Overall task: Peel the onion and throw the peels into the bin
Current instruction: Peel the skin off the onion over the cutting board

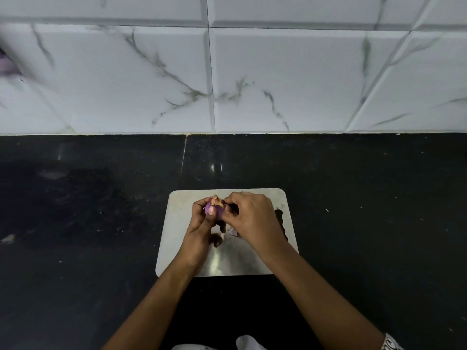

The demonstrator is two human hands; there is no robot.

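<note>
A small purple onion (216, 210) is held above a steel cutting board (177, 231) on the dark counter. My left hand (202, 228) grips it from the left, thumb across its front. A tuft of dry brownish peel (217, 201) sticks up from its top. My right hand (250, 218) pinches the skin at the onion's right side with its fingertips. A few pale peel scraps (231, 232) lie on the board under my hands. No bin is in view.
The black stone counter (88, 210) runs left and right of the board, with a white marble-tiled wall (227, 72) behind it. A blurred purple thing (6, 65) shows at the far left edge. A dark patch (279, 215) lies on the board beside my right hand.
</note>
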